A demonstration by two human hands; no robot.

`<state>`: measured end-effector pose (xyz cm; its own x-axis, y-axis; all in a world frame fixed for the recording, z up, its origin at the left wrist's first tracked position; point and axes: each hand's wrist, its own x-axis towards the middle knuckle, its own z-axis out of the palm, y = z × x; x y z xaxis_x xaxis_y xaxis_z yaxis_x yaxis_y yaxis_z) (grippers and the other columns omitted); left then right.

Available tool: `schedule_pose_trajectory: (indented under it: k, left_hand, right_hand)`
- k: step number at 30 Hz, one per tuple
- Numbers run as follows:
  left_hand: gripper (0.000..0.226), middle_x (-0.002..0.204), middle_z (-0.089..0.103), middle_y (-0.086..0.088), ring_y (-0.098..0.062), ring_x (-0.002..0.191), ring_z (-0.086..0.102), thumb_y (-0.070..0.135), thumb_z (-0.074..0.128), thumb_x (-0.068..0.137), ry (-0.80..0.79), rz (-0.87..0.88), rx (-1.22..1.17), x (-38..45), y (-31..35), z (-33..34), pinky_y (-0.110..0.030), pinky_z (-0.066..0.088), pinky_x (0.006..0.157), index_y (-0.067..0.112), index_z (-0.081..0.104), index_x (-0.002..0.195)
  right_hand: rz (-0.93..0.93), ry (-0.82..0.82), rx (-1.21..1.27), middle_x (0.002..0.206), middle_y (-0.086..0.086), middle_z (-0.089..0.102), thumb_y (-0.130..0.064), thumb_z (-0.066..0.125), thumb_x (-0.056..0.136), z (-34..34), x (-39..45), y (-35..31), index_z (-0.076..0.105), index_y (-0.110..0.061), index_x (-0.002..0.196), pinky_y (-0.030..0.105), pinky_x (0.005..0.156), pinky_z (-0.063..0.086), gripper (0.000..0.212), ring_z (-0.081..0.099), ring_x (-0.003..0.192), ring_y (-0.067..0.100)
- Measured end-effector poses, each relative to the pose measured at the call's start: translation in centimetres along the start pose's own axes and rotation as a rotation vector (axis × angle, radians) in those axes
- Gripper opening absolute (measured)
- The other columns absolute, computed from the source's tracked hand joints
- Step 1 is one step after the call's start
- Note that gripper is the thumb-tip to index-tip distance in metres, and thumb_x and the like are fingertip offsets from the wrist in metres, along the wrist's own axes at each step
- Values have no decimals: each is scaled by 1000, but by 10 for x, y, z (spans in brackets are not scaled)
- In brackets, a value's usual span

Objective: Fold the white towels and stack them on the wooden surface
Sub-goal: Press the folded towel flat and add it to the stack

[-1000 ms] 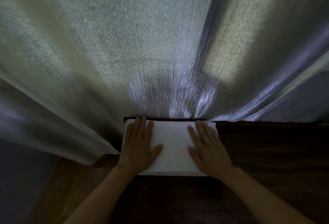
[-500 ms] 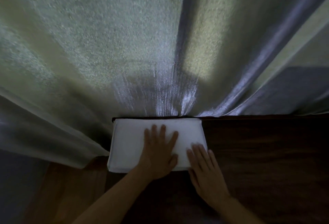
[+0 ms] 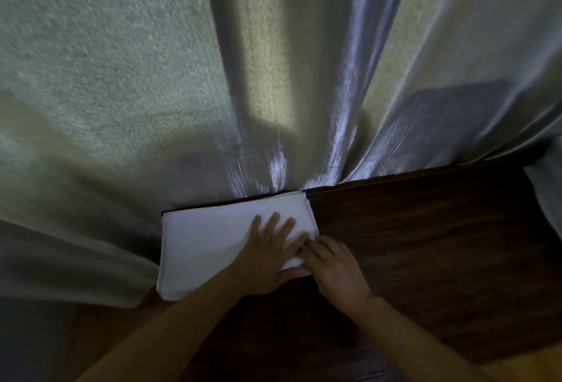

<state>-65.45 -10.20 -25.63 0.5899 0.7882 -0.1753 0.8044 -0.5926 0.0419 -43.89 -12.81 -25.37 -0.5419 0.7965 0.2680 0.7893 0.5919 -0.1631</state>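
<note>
Flat across the right half of the folded white towel (image 3: pixel 213 238) at the wooden surface's (image 3: pixel 425 245) far-left corner, the left hand (image 3: pixel 267 257) presses with straight fingers, while the right hand (image 3: pixel 337 269) beside it curls fingertips onto the towel's near-right corner.

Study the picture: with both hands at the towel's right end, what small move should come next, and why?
Probably lift both hands away. The towel already lies folded flat on the wooden surface, the left hand pressing it with straight fingers and the right hand at its near right corner, so little seems left to smooth.
</note>
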Motion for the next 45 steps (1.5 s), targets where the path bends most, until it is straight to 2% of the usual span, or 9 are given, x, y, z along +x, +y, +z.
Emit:
schedule_pose_trajectory:
  k: [9,14,24,27,29,31,35,40,45]
  left_hand:
    - [62,168,-12,1,-34,152,-19,60,6,102,-7,20,-34,-2,-5,1,-64,-4,118,38,-1,159]
    - [64,168,4,6,-32,154,-11,61,16,102,31,48,-101,-4,-8,3,-67,0,117,34,17,159]
    - [63,167,16,6,-33,154,7,65,14,100,40,-69,-96,10,2,4,-65,9,116,38,22,157]
    - [62,164,26,-1,-37,148,27,54,34,96,89,-91,-108,24,-3,-5,-59,22,112,31,35,154]
    - [78,168,12,-3,-40,153,8,65,32,91,72,-139,-91,28,-5,-3,-64,11,116,30,19,159]
    - [95,169,-6,-6,-40,153,-12,79,23,84,13,-171,-43,31,-3,2,-68,-1,115,29,-4,160]
    - [104,167,0,-18,-41,152,-6,82,18,82,-50,-160,44,34,-5,4,-68,-6,114,19,-15,158]
    - [103,167,14,-7,-26,156,-1,86,32,83,149,-155,-126,3,-36,17,-53,4,124,17,20,160]
    - [89,169,4,-4,-24,156,-1,79,25,92,230,-555,-144,-50,-74,39,-52,4,124,26,7,161]
  right_hand:
    - [-45,-24,76,100,1,72,-6,75,77,-13,16,12,74,-13,101,38,80,53,24,64,99,26]
    - [-165,-23,37,102,5,72,-4,73,79,-8,11,15,72,-11,100,35,85,51,22,68,101,24]
    - [-145,-98,-37,122,5,72,-32,69,89,-5,-1,18,74,-13,114,36,91,53,31,64,121,24]
    - [-50,-17,82,94,1,73,-31,52,100,-12,13,12,73,-15,88,38,82,48,29,68,95,23]
    - [14,92,142,84,1,68,-22,53,99,-13,38,8,68,-15,81,37,79,46,24,64,82,23]
    - [17,123,190,102,5,69,-14,56,95,-8,66,0,71,-13,98,37,89,48,15,63,96,23]
    - [-58,-88,145,151,14,51,-24,46,102,22,99,-12,59,-9,139,46,122,28,42,41,145,27]
    - [-71,-170,65,168,7,19,-41,25,108,50,92,12,26,-23,160,40,127,12,55,15,156,20]
    - [-74,-209,16,171,4,5,-50,23,106,57,93,14,10,-26,163,41,127,7,63,2,158,20]
